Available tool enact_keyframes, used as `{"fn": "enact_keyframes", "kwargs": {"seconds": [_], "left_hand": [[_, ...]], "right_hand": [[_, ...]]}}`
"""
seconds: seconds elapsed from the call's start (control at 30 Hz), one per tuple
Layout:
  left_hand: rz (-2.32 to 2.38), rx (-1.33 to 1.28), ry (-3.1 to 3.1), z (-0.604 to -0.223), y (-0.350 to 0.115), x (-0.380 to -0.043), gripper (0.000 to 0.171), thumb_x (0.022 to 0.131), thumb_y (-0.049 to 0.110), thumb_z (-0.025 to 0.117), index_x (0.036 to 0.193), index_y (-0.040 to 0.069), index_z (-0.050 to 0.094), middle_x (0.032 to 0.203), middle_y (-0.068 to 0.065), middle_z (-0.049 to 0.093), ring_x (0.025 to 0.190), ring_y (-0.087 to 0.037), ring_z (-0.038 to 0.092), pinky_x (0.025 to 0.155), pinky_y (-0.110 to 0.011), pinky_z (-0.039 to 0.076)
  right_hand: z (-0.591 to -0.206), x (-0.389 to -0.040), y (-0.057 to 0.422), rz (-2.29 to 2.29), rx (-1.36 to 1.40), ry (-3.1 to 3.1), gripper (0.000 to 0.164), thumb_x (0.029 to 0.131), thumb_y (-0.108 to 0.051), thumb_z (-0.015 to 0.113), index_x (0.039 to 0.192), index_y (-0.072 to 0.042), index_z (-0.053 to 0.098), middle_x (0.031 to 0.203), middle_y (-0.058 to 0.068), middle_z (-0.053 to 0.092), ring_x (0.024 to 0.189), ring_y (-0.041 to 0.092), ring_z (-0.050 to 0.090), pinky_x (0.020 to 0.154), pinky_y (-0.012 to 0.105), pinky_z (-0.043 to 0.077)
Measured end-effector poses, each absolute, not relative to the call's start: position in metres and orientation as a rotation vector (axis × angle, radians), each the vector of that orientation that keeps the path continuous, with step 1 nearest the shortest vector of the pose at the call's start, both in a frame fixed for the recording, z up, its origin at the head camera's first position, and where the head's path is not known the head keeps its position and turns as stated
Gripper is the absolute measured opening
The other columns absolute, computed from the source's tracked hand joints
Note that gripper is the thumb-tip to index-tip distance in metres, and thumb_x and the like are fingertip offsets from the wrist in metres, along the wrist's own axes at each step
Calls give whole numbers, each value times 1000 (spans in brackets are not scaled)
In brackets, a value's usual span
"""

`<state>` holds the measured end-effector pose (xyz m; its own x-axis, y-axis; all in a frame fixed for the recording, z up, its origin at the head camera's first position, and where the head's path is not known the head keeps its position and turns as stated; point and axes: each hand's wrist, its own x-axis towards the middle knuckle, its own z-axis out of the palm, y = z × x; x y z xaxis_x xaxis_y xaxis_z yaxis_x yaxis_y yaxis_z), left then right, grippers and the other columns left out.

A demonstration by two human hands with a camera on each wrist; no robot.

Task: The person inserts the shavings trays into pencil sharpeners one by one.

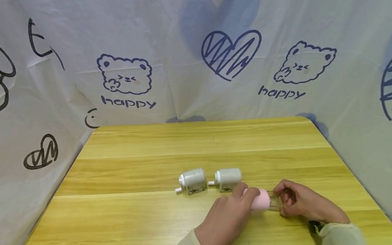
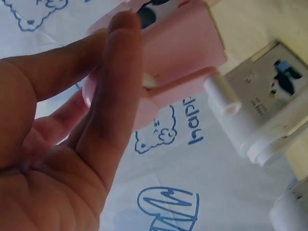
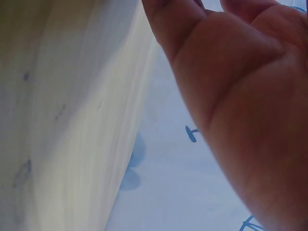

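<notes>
My left hand (image 1: 226, 212) grips a pink crank pencil sharpener (image 1: 261, 199) over the right half of the table. In the left wrist view, the pink sharpener (image 2: 187, 45) shows its crank arm with a white knob (image 2: 224, 96), partly behind my fingers. A clear plastic shavings drawer (image 1: 276, 203) extends from the pink sharpener's right end. My right hand (image 1: 303, 202) pinches the drawer's outer end between thumb and fingers. Only the palm and lower fingers of my right hand (image 3: 245, 106) show in the right wrist view; the drawer is out of sight there.
Two grey crank sharpeners stand left of the pink one: a nearer one (image 1: 229, 178), close behind my left fingers, and another (image 1: 194, 181) further left. Their white cranks point left. The wooden table (image 1: 122, 163) meets a printed white cloth (image 1: 183, 85) behind.
</notes>
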<state>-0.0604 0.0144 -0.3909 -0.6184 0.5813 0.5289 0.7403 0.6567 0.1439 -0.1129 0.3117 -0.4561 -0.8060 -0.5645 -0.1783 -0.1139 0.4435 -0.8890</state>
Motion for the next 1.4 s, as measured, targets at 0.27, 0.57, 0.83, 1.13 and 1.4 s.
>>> {"fn": "enact_keyframes", "kwargs": {"seconds": [0.27, 0.57, 0.83, 1.13, 1.4], "left_hand": [[-558, -1037, -2668, -408, 11, -54, 40, 80, 3, 66, 115, 15, 50, 94, 0, 49, 45, -9, 40, 41, -18, 31], [-562, -970, -2644, -422, 7, -59, 44, 79, 2, 64, 118, 15, 48, 96, -1, 47, 45, -11, 39, 41, -21, 31], [-591, -938, -2693, -423, 8, -61, 38, 84, 5, 64, 117, 12, 47, 103, -2, 51, 51, -12, 47, 43, -21, 35], [-625, -873, -2702, -425, 8, -62, 36, 83, 0, 62, 115, 7, 45, 97, -4, 50, 51, -9, 45, 41, -19, 34], [-587, -832, -2712, -430, 9, -65, 31, 90, 10, 60, 118, 9, 46, 110, -3, 50, 54, -13, 51, 41, -22, 34]], "right_hand": [[-453, -111, 306, -1319, -565, 2252, 46, 79, -13, 75, 115, 2, 50, 84, 13, 51, 70, 14, 48, 60, 31, 46], [-450, -111, 301, -1308, -542, 2257, 48, 75, -13, 77, 114, 1, 51, 86, 13, 52, 72, 15, 50, 63, 30, 47], [-447, -110, 295, -1321, -549, 2229, 48, 75, -12, 78, 114, 1, 51, 88, 14, 53, 73, 15, 51, 64, 30, 48], [-447, -109, 284, -1315, -603, 2233, 47, 75, -13, 78, 113, -1, 53, 85, 13, 53, 71, 14, 51, 62, 30, 47], [-447, -109, 279, -1269, -614, 2261, 47, 75, -17, 79, 112, -3, 53, 85, 12, 54, 71, 15, 52, 62, 31, 48]]}}
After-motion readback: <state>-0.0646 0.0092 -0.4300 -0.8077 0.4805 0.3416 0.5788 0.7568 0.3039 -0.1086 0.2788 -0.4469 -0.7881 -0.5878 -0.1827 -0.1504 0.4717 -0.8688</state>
